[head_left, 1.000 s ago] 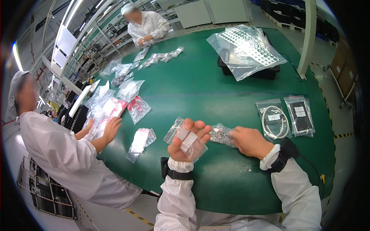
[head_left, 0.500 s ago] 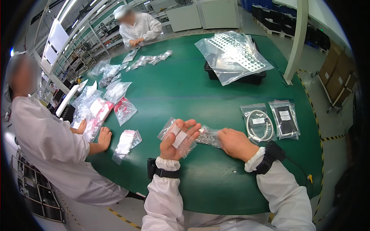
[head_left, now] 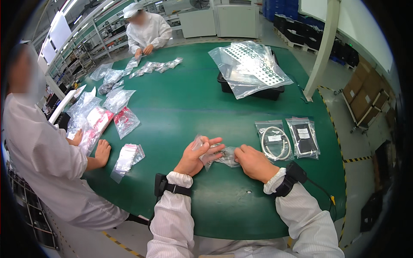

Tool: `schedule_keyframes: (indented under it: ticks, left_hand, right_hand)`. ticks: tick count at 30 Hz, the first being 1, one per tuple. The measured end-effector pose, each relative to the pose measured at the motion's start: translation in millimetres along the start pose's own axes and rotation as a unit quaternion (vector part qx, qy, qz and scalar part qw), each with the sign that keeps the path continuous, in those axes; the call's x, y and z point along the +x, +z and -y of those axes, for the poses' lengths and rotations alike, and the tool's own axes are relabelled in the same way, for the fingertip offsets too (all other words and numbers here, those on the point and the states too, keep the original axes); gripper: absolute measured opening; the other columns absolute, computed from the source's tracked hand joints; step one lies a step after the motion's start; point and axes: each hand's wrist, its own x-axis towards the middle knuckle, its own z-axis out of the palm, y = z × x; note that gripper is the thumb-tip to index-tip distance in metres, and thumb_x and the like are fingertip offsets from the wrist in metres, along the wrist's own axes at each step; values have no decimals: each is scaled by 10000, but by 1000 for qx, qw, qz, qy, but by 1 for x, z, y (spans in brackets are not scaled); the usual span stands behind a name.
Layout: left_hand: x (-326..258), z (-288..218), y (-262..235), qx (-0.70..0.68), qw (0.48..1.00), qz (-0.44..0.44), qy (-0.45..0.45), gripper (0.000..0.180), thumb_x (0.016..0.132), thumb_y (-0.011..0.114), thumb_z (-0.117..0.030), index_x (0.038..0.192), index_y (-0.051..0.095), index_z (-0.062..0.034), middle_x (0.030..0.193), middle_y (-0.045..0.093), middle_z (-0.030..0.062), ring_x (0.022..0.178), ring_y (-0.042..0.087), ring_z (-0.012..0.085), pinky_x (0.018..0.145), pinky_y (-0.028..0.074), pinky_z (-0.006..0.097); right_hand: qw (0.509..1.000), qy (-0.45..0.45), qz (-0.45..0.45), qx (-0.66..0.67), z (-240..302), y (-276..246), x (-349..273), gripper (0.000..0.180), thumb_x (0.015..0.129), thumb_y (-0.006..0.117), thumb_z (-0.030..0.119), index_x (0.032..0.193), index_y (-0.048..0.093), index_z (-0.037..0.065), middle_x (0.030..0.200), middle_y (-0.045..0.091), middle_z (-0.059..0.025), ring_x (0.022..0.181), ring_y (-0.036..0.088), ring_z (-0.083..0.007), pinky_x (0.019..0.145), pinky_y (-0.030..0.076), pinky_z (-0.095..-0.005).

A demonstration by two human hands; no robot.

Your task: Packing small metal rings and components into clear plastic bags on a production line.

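My left hand (head_left: 194, 157) is at the middle of the near half of the table, palm turned to the right. A small clear plastic bag (head_left: 198, 143) is held at its thumb, the fingers stretched out behind. Beside it my right hand (head_left: 257, 164) pinches the right end of a clear zip bag (head_left: 229, 157) of small metal-looking parts. That bag lies between my hands, its left end against my left fingers. Just right of it are a bagged coiled white cable (head_left: 275, 143) and a bagged flat black item (head_left: 303, 139).
A black bin (head_left: 275, 92) topped with clear bags and a dotted sheet (head_left: 254, 60) stands at the far right. Small labelled bags (head_left: 127, 159) lie to the left. A co-worker (head_left: 41, 159) leans on bags at the left edge; another person (head_left: 146, 32) works at the far end.
My left hand has turned inward with its small bag, closer to the bag of parts, and the bag's white label no longer shows. The whole view has shifted slightly.
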Motion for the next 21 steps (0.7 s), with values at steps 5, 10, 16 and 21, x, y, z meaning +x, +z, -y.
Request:
schedule_keyframes:
  ticks: [5, 10, 16, 21]
  left_hand:
    - [-1, -2, -2, 10, 1000, 0, -1, 243, 957, 715, -278, 1001, 545, -110, 1431, 494, 233, 1333, 502, 439, 1079, 476, 571]
    - [0, -4, 3, 26, 1000, -4, -5, 251, 952, 720, -281, 1003, 545, -110, 1426, 497, 238, 1329, 503, 448, 1076, 475, 579]
    - [-1, -4, 9, 43, 999, -4, 4, 275, 935, 737, -295, 1008, 547, -111, 1427, 491, 245, 1330, 497, 457, 1086, 462, 585]
    - [2, 0, 11, 46, 999, 3, 6, 279, 931, 742, -296, 1023, 548, -117, 1426, 485, 244, 1344, 483, 455, 1087, 459, 577]
  right_hand:
    - [1000, 5, 22, 1, 3, -7, -18, 89, 903, 581, 68, 987, 553, 56, 926, 552, -120, 902, 609, -327, 751, 536, -440]
    - [998, -17, 0, -61, 8, -4, -25, 74, 891, 573, 73, 954, 555, 38, 928, 558, -120, 892, 620, -307, 727, 545, -414]
    - [994, 51, 17, -92, 13, 5, -19, 69, 876, 561, 58, 932, 546, 21, 908, 554, -142, 885, 629, -307, 743, 553, -409]
    - [984, 6, -42, 171, -19, 3, -20, 42, 957, 546, 60, 976, 566, 29, 900, 598, -168, 815, 622, -284, 638, 515, -384]
